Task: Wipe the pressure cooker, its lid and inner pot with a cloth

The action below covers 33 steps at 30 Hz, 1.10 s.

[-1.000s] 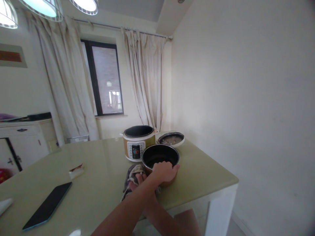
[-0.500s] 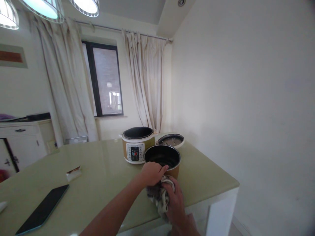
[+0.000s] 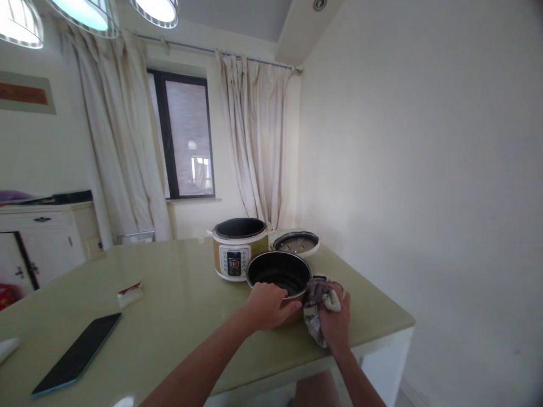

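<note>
My left hand grips the near rim of a dark-lined inner pot, fingers inside and thumb outside. The pot stands on the table, its outside golden brown. In my right hand is a bunched grey and white cloth, held against the pot's right side. Just behind the pot sits a white and gold electric pressure cooker, open at the top, with a control panel in front. Its round lid lies on the table behind the pot, to the right, with the inner side up.
A dark tablet or phone lies on the green tabletop at the left, near a small white and brown packet. The table's right edge and corner are close to my right hand. A white wall rises beyond.
My right hand has carried the cloth from the pot's front round to its right side. My left hand stays on the rim. The view has shifted slightly.
</note>
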### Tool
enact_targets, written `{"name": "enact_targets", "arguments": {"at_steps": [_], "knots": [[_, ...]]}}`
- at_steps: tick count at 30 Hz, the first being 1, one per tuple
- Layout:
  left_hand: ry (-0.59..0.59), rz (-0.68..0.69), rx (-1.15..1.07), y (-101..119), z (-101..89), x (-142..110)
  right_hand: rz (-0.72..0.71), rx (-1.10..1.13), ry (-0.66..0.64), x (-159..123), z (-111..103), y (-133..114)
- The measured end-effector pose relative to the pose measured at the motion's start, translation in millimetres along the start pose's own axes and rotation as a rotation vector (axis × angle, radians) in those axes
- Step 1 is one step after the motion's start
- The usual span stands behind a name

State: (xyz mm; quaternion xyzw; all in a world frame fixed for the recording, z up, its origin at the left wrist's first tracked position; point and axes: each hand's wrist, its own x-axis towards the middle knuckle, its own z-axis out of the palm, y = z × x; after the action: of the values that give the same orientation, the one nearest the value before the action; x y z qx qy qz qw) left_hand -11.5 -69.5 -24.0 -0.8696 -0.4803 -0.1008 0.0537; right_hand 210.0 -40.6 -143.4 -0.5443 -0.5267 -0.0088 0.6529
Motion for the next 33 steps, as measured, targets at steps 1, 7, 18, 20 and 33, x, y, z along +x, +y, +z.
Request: {"name": "enact_targets", "arguments": {"at_steps": [1, 7, 18, 20, 33], "knots": [[0.005, -0.005, -0.002, 0, 0.2, -1, 0.026, -0.003, -0.026, 7, 2, 0], [0.014, -0.071, -0.005, 4, 0.7, -2, 0.057, 0.009, -0.103, 1, 1, -13], [-0.095, -0.116, -0.087, 8, -11.0, 2, -0.231, -0.038, -0.338, -104, 24, -83], [-0.111, -0.107, -0.061, 6, -9.8, 4, -0.304, -0.088, -0.389, -109, 29, -92], [-0.050, -0.073, -0.041, 1, -3.8, 1, -0.323, -0.153, -0.223, -61, -6, -33]]}}
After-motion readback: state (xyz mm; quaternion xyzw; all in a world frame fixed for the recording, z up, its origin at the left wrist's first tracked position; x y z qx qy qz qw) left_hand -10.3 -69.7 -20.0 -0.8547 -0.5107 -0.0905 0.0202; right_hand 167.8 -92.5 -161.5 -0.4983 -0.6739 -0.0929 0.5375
